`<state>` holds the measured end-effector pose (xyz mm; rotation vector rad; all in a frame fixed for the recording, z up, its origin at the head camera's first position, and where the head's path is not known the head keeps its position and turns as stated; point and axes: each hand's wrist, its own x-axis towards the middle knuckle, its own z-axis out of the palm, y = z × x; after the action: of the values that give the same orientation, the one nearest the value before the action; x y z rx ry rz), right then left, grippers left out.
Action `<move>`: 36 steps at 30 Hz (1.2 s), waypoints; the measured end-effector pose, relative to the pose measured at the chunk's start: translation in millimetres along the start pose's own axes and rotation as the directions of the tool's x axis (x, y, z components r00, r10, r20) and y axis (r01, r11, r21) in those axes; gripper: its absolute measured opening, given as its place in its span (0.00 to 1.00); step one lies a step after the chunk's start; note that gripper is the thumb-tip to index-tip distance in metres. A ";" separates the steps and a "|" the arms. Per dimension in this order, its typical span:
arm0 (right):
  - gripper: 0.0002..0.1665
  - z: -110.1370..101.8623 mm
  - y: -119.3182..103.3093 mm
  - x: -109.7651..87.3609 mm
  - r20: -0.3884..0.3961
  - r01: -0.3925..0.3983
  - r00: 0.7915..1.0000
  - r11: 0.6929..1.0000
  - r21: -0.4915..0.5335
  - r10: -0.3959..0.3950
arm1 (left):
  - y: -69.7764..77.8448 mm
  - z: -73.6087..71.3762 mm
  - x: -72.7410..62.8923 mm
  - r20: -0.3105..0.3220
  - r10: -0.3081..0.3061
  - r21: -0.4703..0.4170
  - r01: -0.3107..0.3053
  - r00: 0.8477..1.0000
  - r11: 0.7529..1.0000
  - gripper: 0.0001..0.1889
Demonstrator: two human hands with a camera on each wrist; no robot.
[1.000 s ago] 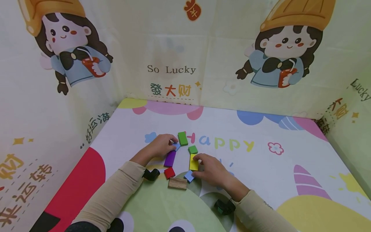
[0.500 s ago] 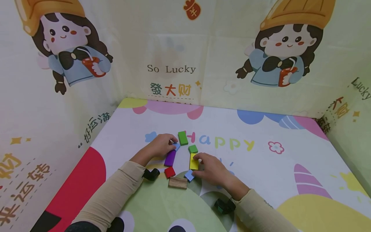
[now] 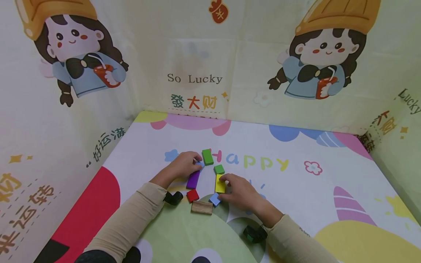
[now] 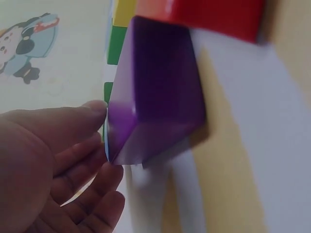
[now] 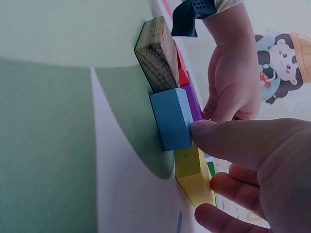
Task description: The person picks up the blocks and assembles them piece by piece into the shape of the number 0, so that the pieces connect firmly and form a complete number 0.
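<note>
Small coloured blocks form a loose ring on the table. My left hand (image 3: pixel 181 167) pinches a light blue block (image 3: pixel 201 166) at the far end of the purple block (image 3: pixel 193 180); the fingers cover most of it. A green block (image 3: pixel 207 157) stands just beyond those fingertips. My right hand (image 3: pixel 241 191) is at the ring's right side. In the right wrist view its thumb touches a blue block (image 5: pixel 171 119), while its fingers are extended beside the yellow block (image 5: pixel 192 172). A smaller green block (image 3: pixel 219 169) sits at the yellow block's far end.
Nearer me, a red block (image 3: pixel 192 195) and a wood-brown block (image 3: pixel 201 207) make up the ring's front. The printed tabletop (image 3: pixel 296 197) spreads to the right. Patterned sheets (image 3: pixel 197 54) stand as walls at the back and sides.
My left wrist has shifted very slightly to the right, its fingers still at the light blue block. The right hand and the other blocks look unmoved.
</note>
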<state>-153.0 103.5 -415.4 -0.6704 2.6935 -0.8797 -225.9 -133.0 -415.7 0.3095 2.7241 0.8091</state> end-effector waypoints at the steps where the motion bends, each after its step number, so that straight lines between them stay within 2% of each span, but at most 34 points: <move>1: 0.28 0.2 -0.2 0.0 -0.002 -0.002 1.000 1.000 0.001 0.002 | 0.4 0.5 0.2 0.002 -0.008 0.002 0.008 1.000 1.000 0.16; 4: 0.28 0.8 -0.1 0.0 -0.003 -0.007 1.000 1.000 0.005 0.007 | 1.5 1.1 0.1 0.003 -0.024 0.003 0.024 1.000 1.000 0.16; 26: 0.28 0.8 0.8 -0.3 -0.001 -0.005 1.000 1.000 0.020 0.005 | 4.5 2.1 -1.0 -0.003 -0.032 -0.036 0.032 0.999 0.999 0.15; 36: 0.28 0.6 1.2 0.0 0.005 -0.007 1.000 1.000 0.023 0.007 | 3.4 2.3 0.0 0.004 -0.040 -0.017 0.040 0.999 0.999 0.15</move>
<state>-153.2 104.0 -416.6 -0.6569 2.6758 -0.9052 -224.7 -129.1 -415.6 0.2519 2.7090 0.8198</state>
